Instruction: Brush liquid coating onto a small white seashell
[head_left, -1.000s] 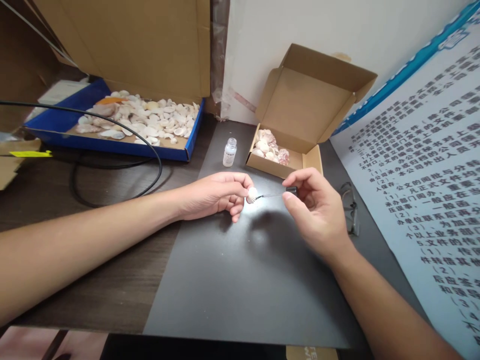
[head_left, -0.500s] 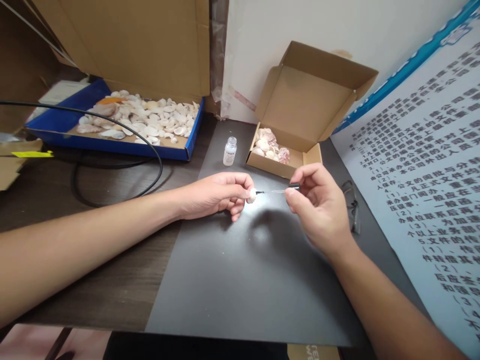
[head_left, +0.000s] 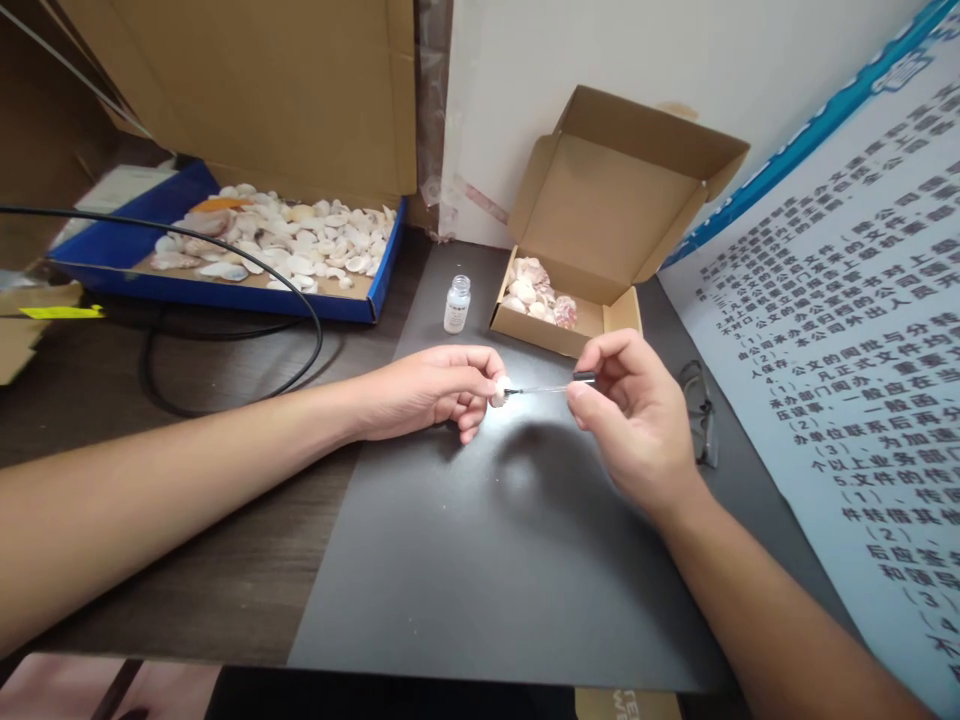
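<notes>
Between the thumb and fingers of my left hand [head_left: 442, 390] is a small white seashell [head_left: 499, 392], held just above the dark mat. My right hand [head_left: 637, 420] pinches the black cap of a brush applicator [head_left: 541, 389]. Its thin clear stem points left, and the dark brush tip touches the shell's right side. Beyond my left hand stands a small uncapped glass bottle [head_left: 457, 305] with a pale label. An open cardboard box [head_left: 544, 337] behind my hands holds several white and pinkish shells [head_left: 534, 290].
A blue-sided tray [head_left: 300, 303] of many pale shells [head_left: 300, 240] sits at the back left, with a black cable [head_left: 318, 345] looping in front. Glasses [head_left: 701, 415] lie right of my right hand. A printed poster [head_left: 840, 350] leans along the right side.
The brush tip has shifted slightly left onto the shell, and my right hand has moved a little left with it. The left hand keeps its hold on the shell.
</notes>
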